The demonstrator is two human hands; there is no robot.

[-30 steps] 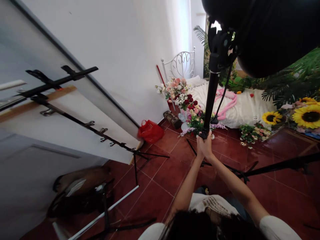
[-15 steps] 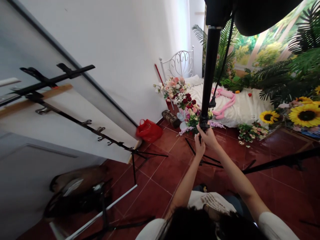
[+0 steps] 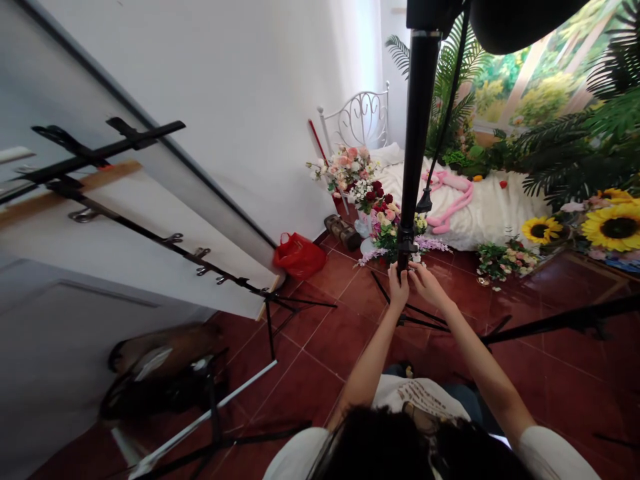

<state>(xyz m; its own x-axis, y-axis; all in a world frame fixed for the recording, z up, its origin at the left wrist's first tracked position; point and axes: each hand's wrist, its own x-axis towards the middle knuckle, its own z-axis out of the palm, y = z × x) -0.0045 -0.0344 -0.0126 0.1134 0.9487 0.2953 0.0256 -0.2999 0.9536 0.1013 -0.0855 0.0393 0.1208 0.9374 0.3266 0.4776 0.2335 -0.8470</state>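
The left hand (image 3: 399,288) is closed around the black pole (image 3: 416,147). The right hand (image 3: 424,281) has its fingers at the pole's collar (image 3: 407,241), partly open.

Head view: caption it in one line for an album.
Left hand on the black pole, right hand close by, with flowers and a white-covered bed beyond.

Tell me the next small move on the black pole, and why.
Probably close the right hand around the black pole below its collar: only the left hand seems wrapped there, and a bulky black fixture looms overhead.
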